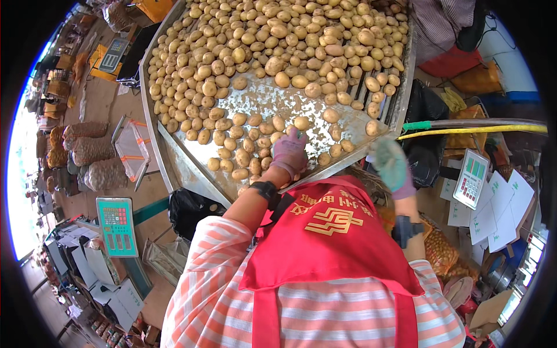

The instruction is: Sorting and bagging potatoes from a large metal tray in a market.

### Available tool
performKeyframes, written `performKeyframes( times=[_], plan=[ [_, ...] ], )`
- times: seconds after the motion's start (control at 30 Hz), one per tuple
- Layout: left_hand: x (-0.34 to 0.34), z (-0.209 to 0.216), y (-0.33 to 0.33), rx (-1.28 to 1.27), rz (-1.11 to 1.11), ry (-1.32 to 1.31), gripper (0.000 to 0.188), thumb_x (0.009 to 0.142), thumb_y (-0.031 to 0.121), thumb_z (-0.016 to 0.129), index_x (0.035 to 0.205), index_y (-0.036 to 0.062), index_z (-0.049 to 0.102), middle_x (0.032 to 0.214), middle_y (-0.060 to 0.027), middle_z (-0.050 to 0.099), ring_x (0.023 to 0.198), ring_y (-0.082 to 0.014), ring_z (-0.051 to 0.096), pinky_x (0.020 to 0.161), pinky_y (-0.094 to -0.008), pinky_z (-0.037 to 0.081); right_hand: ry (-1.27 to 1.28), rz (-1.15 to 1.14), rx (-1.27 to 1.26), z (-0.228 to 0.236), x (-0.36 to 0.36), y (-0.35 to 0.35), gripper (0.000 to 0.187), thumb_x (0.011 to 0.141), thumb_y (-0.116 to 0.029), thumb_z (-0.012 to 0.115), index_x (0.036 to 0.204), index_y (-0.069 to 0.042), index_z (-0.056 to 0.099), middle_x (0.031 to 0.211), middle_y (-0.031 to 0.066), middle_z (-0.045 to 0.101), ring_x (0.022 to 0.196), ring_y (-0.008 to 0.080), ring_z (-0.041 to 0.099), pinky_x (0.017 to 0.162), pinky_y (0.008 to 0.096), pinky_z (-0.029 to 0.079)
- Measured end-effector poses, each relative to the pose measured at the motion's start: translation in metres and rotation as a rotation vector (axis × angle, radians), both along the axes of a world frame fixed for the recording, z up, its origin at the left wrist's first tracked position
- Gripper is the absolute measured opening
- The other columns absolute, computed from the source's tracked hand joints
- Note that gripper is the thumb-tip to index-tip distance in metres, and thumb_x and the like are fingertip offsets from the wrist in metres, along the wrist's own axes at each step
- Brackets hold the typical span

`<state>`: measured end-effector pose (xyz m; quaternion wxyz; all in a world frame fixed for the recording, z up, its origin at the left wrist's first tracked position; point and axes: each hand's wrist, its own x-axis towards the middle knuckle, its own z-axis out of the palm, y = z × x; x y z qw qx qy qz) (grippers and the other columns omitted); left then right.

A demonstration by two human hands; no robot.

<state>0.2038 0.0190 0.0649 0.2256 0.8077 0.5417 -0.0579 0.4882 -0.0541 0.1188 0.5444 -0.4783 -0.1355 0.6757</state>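
Many potatoes [274, 65] are heaped on a metal sorting tray [194, 155], with looser ones spread near its front edge. My left hand [290, 152], in a purple glove with greenish fingertips, reaches over the front of the tray. It lies palm down among the loose potatoes, fingers spread over them and partly hidden. Off the tray's front right corner is my right hand [392, 167], in a green and purple glove. Motion smears its fingers, so whether they hold anything cannot be made out. A single potato [372, 127] lies on the tray close to it.
Slatted bars [364, 93] run along the tray's right side. A yellow hose [481, 130] and a dark pipe stretch off rightward. Scales with keypads [118, 226] stand on both sides. Filled mesh sacks [90, 145] lie at left; a black bag [194, 211] hangs by the tray's front left.
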Motion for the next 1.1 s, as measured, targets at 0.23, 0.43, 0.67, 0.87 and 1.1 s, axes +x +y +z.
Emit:
performKeyframes(
  times=[0.23,0.43,0.67,0.87,1.1],
  plan=[
    [-0.001,0.006,-0.007,-0.107,0.303,-0.392,0.048,0.075,0.032,0.068,0.113,0.0088,0.05,0.107,-0.0157,0.061,0.097,-0.0347,0.061,0.08,-0.0456,0.049,-0.344,0.361,0.013,-0.028,-0.102,0.02,0.052,0.09,-0.03,0.061,0.13,-0.001,0.045,0.112,0.0077,0.057,0.092,0.0159,0.061,0.078,0.0285,0.054],
    [-0.003,0.033,-0.046,-0.149,0.254,-0.929,0.04,0.079,0.021,0.069,0.115,0.0072,0.058,0.1,-0.0151,0.062,0.088,-0.0286,0.063,0.076,-0.0351,0.051,0.108,0.427,-0.098,-0.018,-0.093,0.008,0.04,0.093,-0.031,0.056,0.124,-0.007,0.051,0.11,0.0054,0.058,0.086,0.0125,0.058,0.068,0.0232,0.049],
    [-0.135,0.001,-0.045,0.11,0.784,-0.551,0.033,0.081,0.025,0.066,0.11,0.0116,0.061,0.102,-0.0152,0.063,0.09,-0.0325,0.062,0.079,-0.0409,0.05,0.297,-0.283,-0.097,-0.011,0.064,-0.01,0.045,0.09,-0.037,0.06,0.118,-0.004,0.051,0.119,0.0171,0.058,0.068,0.0138,0.06,0.052,0.0235,0.051],
    [-0.127,-0.002,-0.02,-0.102,0.505,0.099,0.062,0.08,0.049,0.061,0.121,0.0057,0.048,0.116,-0.0178,0.057,0.099,-0.0335,0.061,0.082,-0.0437,0.049,0.033,-0.464,-0.089,-0.008,0.06,0.014,0.052,0.084,-0.023,0.068,0.121,0.004,0.044,0.104,0.0148,0.058,0.098,0.027,0.061,0.077,0.0305,0.056],
    [-0.115,0.003,-0.008,-0.199,0.664,-0.362,0.045,0.086,0.041,0.058,0.11,0.0026,0.058,0.106,-0.0168,0.063,0.094,-0.0299,0.063,0.081,-0.0381,0.049,-0.564,-0.313,-0.129,-0.026,-0.037,0.022,0.045,0.087,-0.018,0.065,0.123,-0.007,0.042,0.095,0.0078,0.061,0.074,0.0158,0.063,0.058,0.0271,0.052]
  ],
)
